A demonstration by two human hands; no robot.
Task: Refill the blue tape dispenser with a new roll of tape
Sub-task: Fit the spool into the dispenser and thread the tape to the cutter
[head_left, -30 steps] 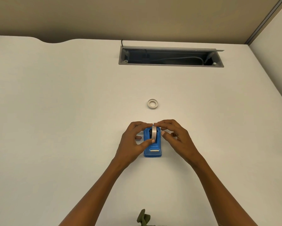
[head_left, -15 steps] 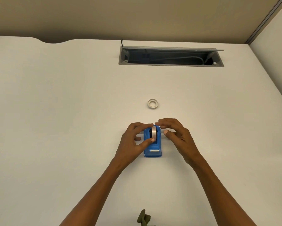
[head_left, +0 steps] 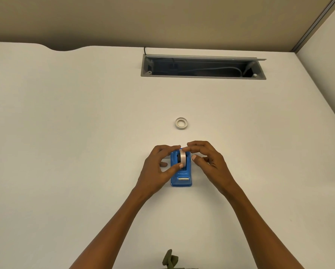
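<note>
The blue tape dispenser (head_left: 181, 178) stands on the white desk (head_left: 65, 133), its cutter end towards me. A roll of pale tape (head_left: 182, 157) stands upright in its well. My left hand (head_left: 158, 169) pinches the roll, thumb on the near side and fingers over the far top. My right hand (head_left: 207, 162) touches the roll's top with its fingertips, thumb held apart beside the dispenser. A small white tape core (head_left: 181, 123) lies flat on the desk beyond the dispenser.
An open grey cable tray (head_left: 201, 75) with cables inside is set into the desk at the back. A partition wall stands on the right. An olive-green object (head_left: 169, 259) pokes in at the bottom edge.
The roll has sunk lower into the dispenser. My right hand's fingers shifted slightly up and away from the roll's side, the thumb now apart. The left hand keeps its pinch.
</note>
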